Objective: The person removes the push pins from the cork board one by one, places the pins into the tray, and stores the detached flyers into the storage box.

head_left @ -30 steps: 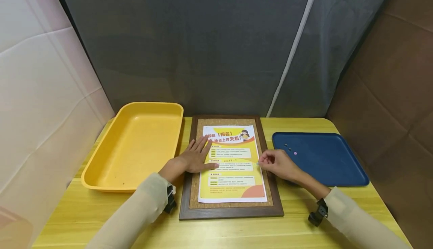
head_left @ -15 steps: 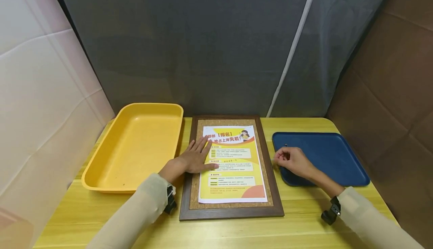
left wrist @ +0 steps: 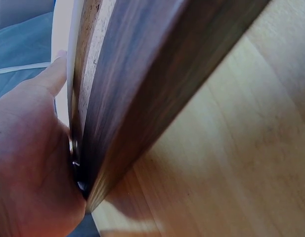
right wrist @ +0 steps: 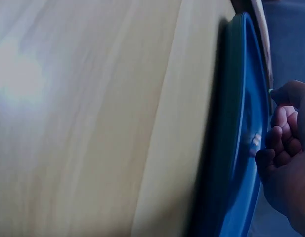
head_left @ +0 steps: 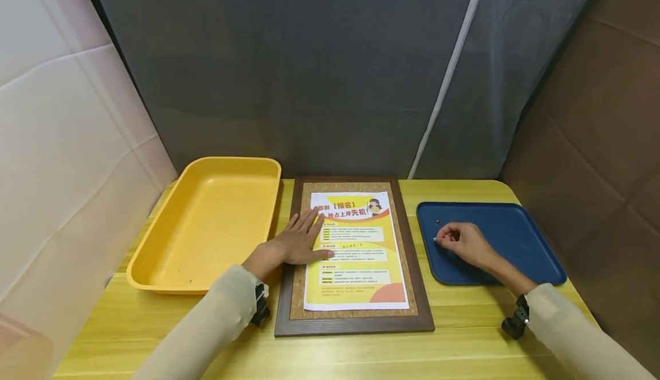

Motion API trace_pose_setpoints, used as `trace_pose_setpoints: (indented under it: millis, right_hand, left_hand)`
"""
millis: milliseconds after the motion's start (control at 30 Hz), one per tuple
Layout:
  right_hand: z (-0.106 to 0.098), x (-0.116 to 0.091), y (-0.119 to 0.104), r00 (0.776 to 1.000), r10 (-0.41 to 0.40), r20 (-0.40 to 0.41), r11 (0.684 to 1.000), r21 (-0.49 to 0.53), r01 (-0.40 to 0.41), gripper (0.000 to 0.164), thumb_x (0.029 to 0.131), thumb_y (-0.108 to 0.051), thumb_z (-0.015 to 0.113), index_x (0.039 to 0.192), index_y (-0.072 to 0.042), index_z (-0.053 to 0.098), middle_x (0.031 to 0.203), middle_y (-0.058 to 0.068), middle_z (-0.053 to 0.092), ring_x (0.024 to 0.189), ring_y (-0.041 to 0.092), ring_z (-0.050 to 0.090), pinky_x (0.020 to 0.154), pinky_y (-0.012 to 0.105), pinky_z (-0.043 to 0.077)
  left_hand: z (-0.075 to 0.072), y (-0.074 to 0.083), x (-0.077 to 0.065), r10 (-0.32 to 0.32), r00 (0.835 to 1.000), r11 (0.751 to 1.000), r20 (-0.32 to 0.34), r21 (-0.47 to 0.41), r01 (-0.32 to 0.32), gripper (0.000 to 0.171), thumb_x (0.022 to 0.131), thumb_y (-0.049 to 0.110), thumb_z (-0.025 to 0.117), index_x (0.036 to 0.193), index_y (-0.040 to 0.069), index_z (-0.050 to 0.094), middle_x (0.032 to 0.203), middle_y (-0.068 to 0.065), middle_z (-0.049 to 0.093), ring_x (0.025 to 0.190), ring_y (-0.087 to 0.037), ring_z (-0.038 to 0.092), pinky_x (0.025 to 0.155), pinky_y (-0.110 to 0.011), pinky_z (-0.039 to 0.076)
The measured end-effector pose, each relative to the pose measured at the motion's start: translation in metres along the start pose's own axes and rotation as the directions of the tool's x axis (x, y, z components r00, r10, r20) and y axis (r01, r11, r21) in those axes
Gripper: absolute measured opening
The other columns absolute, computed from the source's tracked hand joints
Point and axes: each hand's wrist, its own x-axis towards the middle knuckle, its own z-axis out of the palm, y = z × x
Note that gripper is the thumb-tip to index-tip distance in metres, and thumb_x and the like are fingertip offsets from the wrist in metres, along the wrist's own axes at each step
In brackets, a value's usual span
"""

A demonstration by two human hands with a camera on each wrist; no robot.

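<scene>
A printed yellow and white sheet (head_left: pixel 361 279) lies on a cork board (head_left: pixel 361 313) with a dark brown wooden frame (head_left: pixel 356 326). My left hand (head_left: pixel 295 243) rests on the sheet's left side with its fingers spread. In the left wrist view, the thumb reaches over the board's edge. My right hand (head_left: pixel 466 245) is over the left part of the blue tray (head_left: pixel 515 242). Its thumb and index finger pinch a small pale thumbtack (head_left: pixel 435 239), too small to show in detail. A small dark piece (head_left: pixel 437 221) lies beyond those fingertips; the hand hides other tray contents from the head view.
The right wrist view shows small round light pieces (right wrist: pixel 256 139) in the tray. A deep yellow tray (head_left: pixel 222 225) stands left of the board. The wooden table (head_left: pixel 350 357) runs back to a dark grey curtain (head_left: pixel 309 70), with cloth walls at both sides.
My right hand has moved right, from the sheet's right edge to over the blue tray, with the small pale thumbtack at its fingertips. My left hand has stayed in place.
</scene>
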Motion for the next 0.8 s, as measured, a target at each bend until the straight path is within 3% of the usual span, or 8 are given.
trace_pose_setpoints:
  millis: [800]
  right_hand:
    - [-0.005,0.000,0.017,1.000,0.002,0.002,0.994,-0.109,-0.002,0.008,0.093,-0.001,0.077,0.088,-0.006,0.073,0.080,0.000,0.067,0.068,0.005,0.052,0.062,0.022,0.043]
  left_hand:
    - [-0.006,0.000,-0.003,0.011,1.000,1.000,0.025,-0.008,-0.011,0.101,0.105,0.067,0.046,0.170,0.002,0.003,0.176,-0.020,-0.010,0.164,-0.037,-0.008,0.131,-0.055,-0.001]
